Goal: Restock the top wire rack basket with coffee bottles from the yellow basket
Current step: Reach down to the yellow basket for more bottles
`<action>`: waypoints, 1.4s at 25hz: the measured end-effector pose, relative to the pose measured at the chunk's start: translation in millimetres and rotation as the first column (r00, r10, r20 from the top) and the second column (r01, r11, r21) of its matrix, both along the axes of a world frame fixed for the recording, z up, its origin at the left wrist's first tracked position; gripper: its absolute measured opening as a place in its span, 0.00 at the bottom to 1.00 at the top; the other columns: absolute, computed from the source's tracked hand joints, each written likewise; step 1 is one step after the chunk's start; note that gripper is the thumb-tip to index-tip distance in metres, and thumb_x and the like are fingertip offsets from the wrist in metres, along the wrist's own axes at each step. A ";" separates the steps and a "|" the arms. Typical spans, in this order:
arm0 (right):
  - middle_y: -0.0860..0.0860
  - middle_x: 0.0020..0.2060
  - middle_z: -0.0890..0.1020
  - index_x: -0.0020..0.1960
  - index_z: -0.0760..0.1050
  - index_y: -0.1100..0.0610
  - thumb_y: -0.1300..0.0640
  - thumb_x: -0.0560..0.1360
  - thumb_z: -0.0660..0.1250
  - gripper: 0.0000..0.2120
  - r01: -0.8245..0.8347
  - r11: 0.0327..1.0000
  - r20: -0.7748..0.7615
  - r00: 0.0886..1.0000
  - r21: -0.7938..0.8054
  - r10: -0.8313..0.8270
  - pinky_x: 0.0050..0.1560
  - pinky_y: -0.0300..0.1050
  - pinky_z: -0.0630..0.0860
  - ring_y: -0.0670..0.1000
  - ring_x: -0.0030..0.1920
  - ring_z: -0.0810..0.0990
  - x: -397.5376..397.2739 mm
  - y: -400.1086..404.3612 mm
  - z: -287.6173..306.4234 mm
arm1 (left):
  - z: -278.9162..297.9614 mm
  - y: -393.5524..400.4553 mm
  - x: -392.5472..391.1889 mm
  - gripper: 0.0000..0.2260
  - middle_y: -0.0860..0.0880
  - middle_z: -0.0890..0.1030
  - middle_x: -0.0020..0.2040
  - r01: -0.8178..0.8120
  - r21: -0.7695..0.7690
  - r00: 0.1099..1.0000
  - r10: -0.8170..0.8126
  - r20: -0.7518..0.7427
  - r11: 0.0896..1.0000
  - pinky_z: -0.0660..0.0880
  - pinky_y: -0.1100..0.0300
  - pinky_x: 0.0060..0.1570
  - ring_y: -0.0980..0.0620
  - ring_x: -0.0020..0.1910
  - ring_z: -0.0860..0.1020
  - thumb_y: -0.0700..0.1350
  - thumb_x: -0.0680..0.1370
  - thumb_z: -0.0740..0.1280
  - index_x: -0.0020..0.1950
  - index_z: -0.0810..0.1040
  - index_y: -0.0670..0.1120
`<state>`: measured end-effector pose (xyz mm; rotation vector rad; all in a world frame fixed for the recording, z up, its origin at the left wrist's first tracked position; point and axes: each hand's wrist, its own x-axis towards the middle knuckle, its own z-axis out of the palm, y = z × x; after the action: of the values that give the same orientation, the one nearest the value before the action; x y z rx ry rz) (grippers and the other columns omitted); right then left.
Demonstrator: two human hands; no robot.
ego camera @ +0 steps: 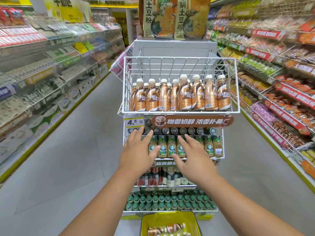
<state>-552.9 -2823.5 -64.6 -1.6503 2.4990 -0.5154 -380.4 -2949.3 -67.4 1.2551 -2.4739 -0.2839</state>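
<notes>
The white top wire rack basket (179,59) holds several upright copper-labelled coffee bottles (185,95) along its front, and its upper part stands bare. On the floor at the bottom edge sits the yellow basket (154,218) with more of the same coffee bottles (167,229) lying in it. My left hand (139,153) and my right hand (192,158) are stretched out side by side in front of the second shelf, below the top basket. Both have fingers spread and straight, and neither holds anything.
Under the top basket the rack carries a shelf of green-labelled glass coffee bottles (170,147), a lower shelf of mixed bottles, and green-capped bottles (170,201) at the bottom. A price tag (134,122) hangs at the left. Stocked shelves line both sides of the aisle.
</notes>
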 end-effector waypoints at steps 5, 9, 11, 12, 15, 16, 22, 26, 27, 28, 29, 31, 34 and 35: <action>0.46 0.83 0.52 0.84 0.50 0.44 0.35 0.82 0.56 0.34 -0.005 1.000 -0.003 1.000 0.020 0.005 0.80 0.52 0.56 0.51 0.83 0.50 2.4 10.8 -21.0 | -23.2 15.2 -1.0 0.29 0.53 0.54 0.83 -0.023 0.020 1.000 0.023 -0.020 1.000 0.59 0.46 0.76 0.50 0.82 0.49 0.66 0.81 0.58 0.81 0.60 0.60; 0.47 0.84 0.51 0.84 0.49 0.44 0.36 0.82 0.56 0.35 -0.029 0.997 0.006 1.000 0.070 0.028 0.81 0.52 0.54 0.50 0.83 0.48 -12.8 18.5 -65.1 | -68.9 31.4 -11.6 0.30 0.53 0.52 0.83 -0.053 0.047 0.999 0.053 -0.011 0.998 0.60 0.45 0.75 0.51 0.82 0.47 0.66 0.81 0.57 0.81 0.58 0.61; 0.47 0.84 0.51 0.84 0.49 0.45 0.35 0.82 0.55 0.35 -0.037 0.995 -0.028 0.999 0.089 0.040 0.81 0.52 0.54 0.51 0.83 0.49 -24.4 20.0 -97.0 | -101.5 34.7 -20.3 0.31 0.53 0.51 0.84 -0.066 0.053 0.998 0.066 0.011 0.996 0.60 0.44 0.76 0.51 0.82 0.47 0.67 0.80 0.57 0.82 0.56 0.60; 0.47 0.84 0.51 0.84 0.49 0.46 0.35 0.82 0.54 0.35 -0.043 0.994 -0.041 0.998 0.096 0.047 0.81 0.52 0.55 0.52 0.83 0.49 -30.5 22.3 -118.2 | -122.7 36.7 -25.5 0.32 0.53 0.50 0.84 -0.066 0.050 0.998 0.064 0.026 0.997 0.60 0.44 0.76 0.50 0.82 0.47 0.67 0.80 0.57 0.82 0.56 0.60; 0.48 0.83 0.53 0.84 0.51 0.47 0.36 0.83 0.55 0.34 -0.058 0.992 -0.031 0.998 0.116 0.062 0.80 0.53 0.56 0.53 0.83 0.51 -44.8 27.2 -190.8 | -194.8 44.5 -39.0 0.32 0.53 0.51 0.84 -0.080 0.052 0.996 0.077 0.054 0.995 0.60 0.44 0.76 0.49 0.82 0.48 0.68 0.80 0.57 0.82 0.56 0.60; 0.48 0.83 0.53 0.84 0.51 0.47 0.36 0.83 0.55 0.34 -0.066 0.991 -0.019 0.997 0.116 0.069 0.80 0.53 0.56 0.53 0.83 0.52 -48.2 28.2 -217.9 | -220.7 47.4 -42.7 0.32 0.53 0.52 0.83 -0.087 0.058 0.995 0.085 0.046 0.994 0.60 0.44 0.77 0.49 0.82 0.49 0.68 0.79 0.57 0.82 0.57 0.60; 0.49 0.83 0.53 0.84 0.51 0.47 0.36 0.83 0.56 0.35 -0.088 0.973 0.041 0.996 0.212 0.081 0.79 0.55 0.61 0.53 0.83 0.52 -56.7 45.9 -402.0 | -401.9 70.5 -45.7 0.31 0.52 0.58 0.82 -0.102 0.126 0.994 0.098 0.038 0.987 0.63 0.45 0.76 0.48 0.81 0.54 0.66 0.80 0.61 0.80 0.63 0.58; 0.49 0.83 0.56 0.84 0.53 0.45 0.35 0.82 0.57 0.34 -0.078 0.956 0.094 0.994 0.283 0.054 0.78 0.53 0.62 0.53 0.82 0.54 -62.0 73.0 -550.0 | -544.0 82.8 -45.9 0.30 0.50 0.59 0.82 -0.131 0.193 0.990 0.117 0.083 0.973 0.62 0.47 0.76 0.46 0.80 0.57 0.66 0.80 0.60 0.80 0.64 0.56; 0.49 0.83 0.56 0.84 0.53 0.46 0.35 0.82 0.56 0.35 -0.073 0.951 0.099 0.994 0.301 0.045 0.78 0.52 0.61 0.54 0.82 0.54 -64.9 77.9 -579.8 | -574.8 85.6 -46.7 0.31 0.49 0.59 0.82 -0.131 0.212 0.989 0.113 0.097 0.968 0.62 0.47 0.76 0.46 0.80 0.57 0.66 0.80 0.60 0.80 0.64 0.57; 0.49 0.83 0.55 0.84 0.52 0.46 0.34 0.82 0.55 0.35 -0.070 0.943 0.105 0.994 0.326 0.037 0.78 0.52 0.60 0.53 0.82 0.54 -69.0 81.7 -612.1 | -609.2 88.1 -48.7 0.31 0.49 0.59 0.82 -0.131 0.231 0.988 0.109 0.108 0.964 0.64 0.47 0.75 0.46 0.80 0.57 0.66 0.80 0.60 0.80 0.63 0.57; 0.49 0.83 0.54 0.84 0.52 0.47 0.34 0.82 0.54 0.35 -0.063 0.931 0.106 0.994 0.359 0.026 0.78 0.51 0.60 0.53 0.82 0.53 -74.3 84.6 -643.2 | -641.9 90.6 -50.9 0.30 0.49 0.59 0.82 -0.139 0.251 0.986 0.112 0.119 0.958 0.66 0.47 0.73 0.46 0.80 0.56 0.66 0.80 0.60 0.81 0.63 0.57; 0.50 0.83 0.54 0.84 0.52 0.47 0.35 0.83 0.54 0.34 -0.047 0.910 0.105 0.994 0.411 0.004 0.79 0.51 0.60 0.54 0.82 0.54 -87.7 86.3 -702.1 | -704.8 93.3 -55.0 0.30 0.49 0.59 0.82 -0.147 0.296 0.986 0.116 0.120 0.944 0.67 0.48 0.71 0.47 0.80 0.56 0.64 0.80 0.62 0.80 0.63 0.56; 0.51 0.83 0.56 0.84 0.52 0.47 0.37 0.83 0.55 0.34 -0.018 0.874 0.103 0.994 0.486 -0.037 0.76 0.52 0.63 0.56 0.82 0.56 -101.9 92.2 -775.6 | -784.6 102.6 -55.8 0.30 0.47 0.62 0.81 -0.163 0.358 0.982 0.116 0.151 0.919 0.67 0.48 0.71 0.44 0.79 0.60 0.64 0.79 0.64 0.79 0.67 0.54; 0.52 0.82 0.58 0.84 0.52 0.48 0.37 0.83 0.55 0.33 -0.006 0.864 0.092 0.995 0.504 -0.047 0.75 0.52 0.65 0.57 0.81 0.58 -105.2 93.5 -793.1 | -804.3 105.8 -55.6 0.30 0.45 0.64 0.80 -0.165 0.364 0.980 0.109 0.169 0.917 0.68 0.47 0.70 0.43 0.78 0.62 0.64 0.79 0.63 0.78 0.69 0.53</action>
<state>-658.1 -2730.0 -857.7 -1.3533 2.3079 0.0631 -436.0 -2843.6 -871.7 1.6483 -2.5129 -0.6809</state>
